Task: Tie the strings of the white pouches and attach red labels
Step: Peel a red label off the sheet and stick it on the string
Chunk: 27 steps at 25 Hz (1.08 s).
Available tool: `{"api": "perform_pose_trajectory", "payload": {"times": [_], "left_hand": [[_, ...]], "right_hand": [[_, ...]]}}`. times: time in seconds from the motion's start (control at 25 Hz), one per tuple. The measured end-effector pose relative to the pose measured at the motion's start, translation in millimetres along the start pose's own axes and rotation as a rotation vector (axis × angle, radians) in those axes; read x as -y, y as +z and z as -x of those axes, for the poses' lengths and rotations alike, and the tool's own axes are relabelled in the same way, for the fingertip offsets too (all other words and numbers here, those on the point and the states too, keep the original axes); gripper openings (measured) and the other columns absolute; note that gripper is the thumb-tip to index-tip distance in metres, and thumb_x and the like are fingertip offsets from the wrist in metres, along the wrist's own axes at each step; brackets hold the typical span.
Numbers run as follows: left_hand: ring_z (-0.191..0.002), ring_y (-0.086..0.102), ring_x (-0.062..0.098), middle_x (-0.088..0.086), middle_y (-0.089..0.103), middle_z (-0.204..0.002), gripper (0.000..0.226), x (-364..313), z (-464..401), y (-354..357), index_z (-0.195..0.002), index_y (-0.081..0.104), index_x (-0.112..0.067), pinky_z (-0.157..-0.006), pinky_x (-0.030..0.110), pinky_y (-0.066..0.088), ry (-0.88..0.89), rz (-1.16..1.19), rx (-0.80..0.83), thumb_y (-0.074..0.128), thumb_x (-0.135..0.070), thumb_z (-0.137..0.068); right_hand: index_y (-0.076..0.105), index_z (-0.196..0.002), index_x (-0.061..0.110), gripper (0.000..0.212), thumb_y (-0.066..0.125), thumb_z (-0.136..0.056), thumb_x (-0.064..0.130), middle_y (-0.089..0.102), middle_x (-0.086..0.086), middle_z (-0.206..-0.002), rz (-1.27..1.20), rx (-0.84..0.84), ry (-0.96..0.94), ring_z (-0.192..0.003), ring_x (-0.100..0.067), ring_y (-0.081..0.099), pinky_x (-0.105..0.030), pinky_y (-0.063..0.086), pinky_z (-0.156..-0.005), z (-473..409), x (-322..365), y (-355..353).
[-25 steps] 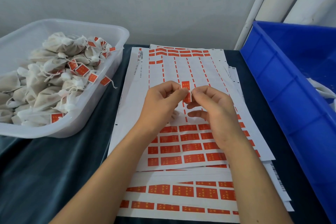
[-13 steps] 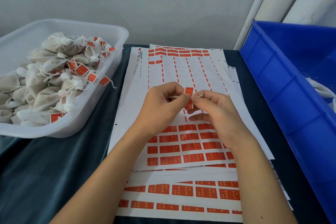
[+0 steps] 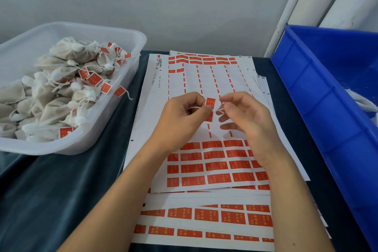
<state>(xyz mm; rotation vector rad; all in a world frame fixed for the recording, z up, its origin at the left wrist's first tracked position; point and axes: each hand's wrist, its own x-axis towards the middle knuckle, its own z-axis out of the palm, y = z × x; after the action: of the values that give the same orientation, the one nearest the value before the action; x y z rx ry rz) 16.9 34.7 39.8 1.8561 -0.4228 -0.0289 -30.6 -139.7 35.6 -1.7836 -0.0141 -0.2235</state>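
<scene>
My left hand (image 3: 182,116) pinches a thin white string (image 3: 194,108) together with a red label (image 3: 210,102) that stands up between both hands. My right hand (image 3: 243,116) pinches the string's other end (image 3: 221,109) just right of the label, a small gap apart from the left fingers. The pouch on this string is hidden under my hands. Both hands hover over a stack of label sheets (image 3: 204,161) with rows of red stickers. Several tied white pouches (image 3: 57,88) with red labels fill a clear plastic tub (image 3: 114,120) at the left.
A blue plastic crate (image 3: 327,108) stands along the right edge, with something white inside at its far right. The table carries a dark blue cloth (image 3: 61,186). White pipes (image 3: 290,6) run up the wall at the back right.
My hands have drawn slightly apart, the right one shifting to the right. The red label now stands free between them instead of being covered by both sets of fingertips.
</scene>
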Motion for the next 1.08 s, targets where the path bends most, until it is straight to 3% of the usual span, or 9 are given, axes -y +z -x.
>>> {"api": "perform_pose_trajectory", "payload": {"times": [0.16,0.24,0.36,0.48,0.6,0.72,0.88,1.08], "left_hand": [[-0.085,0.072,0.012,-0.009,0.073,-0.082,0.018,1.7,0.0,1.4,-0.085,0.071,-0.020,-0.072,0.018,0.055,0.017,0.007,0.009,0.064,-0.025,-0.101],[-0.085,0.071,0.011,-0.010,0.073,-0.083,0.018,2.5,-0.5,2.1,-0.085,0.071,-0.022,-0.071,0.018,0.055,0.016,-0.002,0.006,0.064,-0.028,-0.101],[-0.084,0.070,0.009,-0.012,0.073,-0.083,0.018,3.8,-1.5,3.4,-0.084,0.071,-0.025,-0.068,0.014,0.053,0.022,-0.006,-0.019,0.065,-0.029,-0.101],[-0.081,0.069,0.009,-0.013,0.072,-0.081,0.017,6.4,-2.1,4.8,-0.085,0.072,-0.024,-0.068,0.013,0.052,0.041,0.001,-0.062,0.066,-0.029,-0.100],[-0.082,0.070,0.013,-0.010,0.073,-0.082,0.016,8.9,-2.8,6.2,-0.087,0.073,-0.023,-0.071,0.018,0.056,0.050,-0.011,-0.069,0.066,-0.029,-0.100],[-0.082,0.070,0.014,-0.008,0.073,-0.083,0.017,9.5,-3.2,6.9,-0.086,0.072,-0.024,-0.072,0.019,0.058,0.037,-0.036,-0.046,0.066,-0.029,-0.101],[-0.081,0.070,0.011,-0.010,0.072,-0.082,0.020,7.2,-3.0,6.3,-0.083,0.070,-0.023,-0.071,0.020,0.059,0.017,-0.024,-0.029,0.064,-0.026,-0.101],[-0.083,0.071,0.012,-0.009,0.073,-0.082,0.020,5.0,-2.8,5.0,-0.085,0.071,-0.022,-0.078,0.029,0.059,-0.020,0.023,-0.030,0.062,-0.025,-0.102]], "right_hand": [[0.072,-0.105,0.035,0.010,0.070,-0.095,0.035,0.073,0.021,-0.095,0.207,-0.064,-0.105,-0.095,-0.008,0.070,-0.028,0.060,-0.083,-0.5,-3.1,8.6],[0.071,-0.098,0.040,0.005,0.069,-0.095,0.038,0.072,0.025,-0.091,0.248,-0.103,-0.111,-0.090,-0.003,0.070,-0.018,0.057,-0.077,-1.0,-4.5,8.2],[0.068,-0.092,0.044,0.007,0.067,-0.096,0.039,0.071,0.029,-0.089,0.290,-0.138,-0.116,-0.085,0.001,0.070,-0.007,0.052,-0.065,-1.4,-4.4,7.6],[0.063,-0.088,0.045,0.013,0.064,-0.099,0.037,0.070,0.026,-0.084,0.341,-0.145,-0.114,-0.085,0.004,0.069,-0.001,0.048,-0.065,-1.2,-6.2,10.9],[0.059,-0.087,0.047,0.018,0.061,-0.101,0.035,0.067,0.028,-0.083,0.385,-0.149,-0.128,-0.087,0.006,0.066,0.001,0.046,-0.065,-1.1,-6.4,11.7],[0.055,-0.088,0.048,0.019,0.056,-0.103,0.037,0.065,0.029,-0.085,0.409,-0.151,-0.145,-0.089,0.007,0.065,-0.006,0.050,-0.066,-1.8,-7.6,12.3],[0.058,-0.097,0.044,0.013,0.047,-0.104,0.047,0.065,0.029,-0.094,0.399,-0.130,-0.179,-0.098,0.008,0.063,-0.015,0.054,-0.077,-1.9,-8.5,12.9],[0.064,-0.119,0.037,0.024,0.061,-0.095,0.036,0.067,0.022,-0.111,0.378,-0.083,-0.247,-0.103,0.003,0.063,-0.004,0.050,-0.078,-1.6,-7.7,11.5]]}}
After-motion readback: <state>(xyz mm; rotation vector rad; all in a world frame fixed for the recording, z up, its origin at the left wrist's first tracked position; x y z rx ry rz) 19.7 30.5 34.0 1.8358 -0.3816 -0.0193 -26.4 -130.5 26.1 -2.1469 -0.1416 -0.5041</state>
